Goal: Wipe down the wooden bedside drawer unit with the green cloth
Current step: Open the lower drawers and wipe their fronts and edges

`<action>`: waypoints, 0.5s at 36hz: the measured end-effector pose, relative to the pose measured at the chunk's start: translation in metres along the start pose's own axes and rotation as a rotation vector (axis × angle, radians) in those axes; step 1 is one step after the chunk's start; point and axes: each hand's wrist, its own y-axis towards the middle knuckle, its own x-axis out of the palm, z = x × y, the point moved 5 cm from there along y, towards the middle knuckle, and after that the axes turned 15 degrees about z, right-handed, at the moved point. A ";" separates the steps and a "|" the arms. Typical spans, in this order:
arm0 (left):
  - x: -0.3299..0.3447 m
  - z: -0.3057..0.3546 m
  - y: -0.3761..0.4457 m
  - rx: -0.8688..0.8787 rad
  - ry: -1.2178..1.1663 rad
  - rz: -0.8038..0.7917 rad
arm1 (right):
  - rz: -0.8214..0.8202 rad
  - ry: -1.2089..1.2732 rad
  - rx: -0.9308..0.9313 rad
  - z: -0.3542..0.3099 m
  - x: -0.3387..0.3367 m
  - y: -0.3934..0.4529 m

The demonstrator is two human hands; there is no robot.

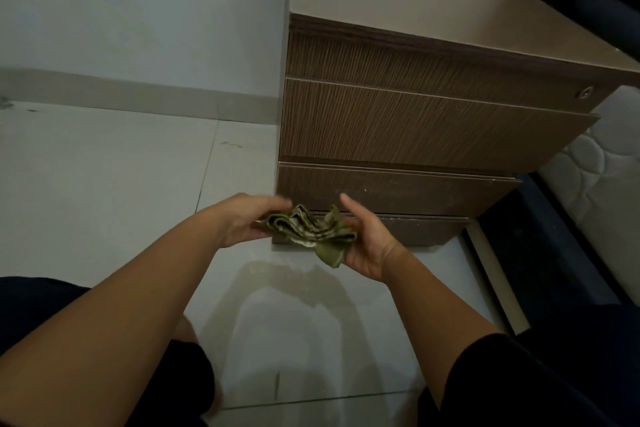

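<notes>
Green cloth is held bunched between left hand, seemingly pinching it, and half-open right hand, before the drawer unit; a flat pad should be folded first

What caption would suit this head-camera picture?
Both hands, left hand and right hand, bunch a green cloth before the wooden bedside drawer unit.

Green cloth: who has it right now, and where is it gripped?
Both hands hold the bunched green cloth: the left hand grips its left end, the right hand cradles its right end from below.
</notes>
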 end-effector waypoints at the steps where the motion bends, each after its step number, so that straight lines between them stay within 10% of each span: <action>1: 0.000 -0.001 0.002 0.031 0.027 0.022 | 0.039 0.015 -0.030 -0.001 0.002 0.001; 18: -0.008 0.007 0.010 0.247 -0.141 0.158 | 0.289 0.708 -0.232 0.028 0.056 0.002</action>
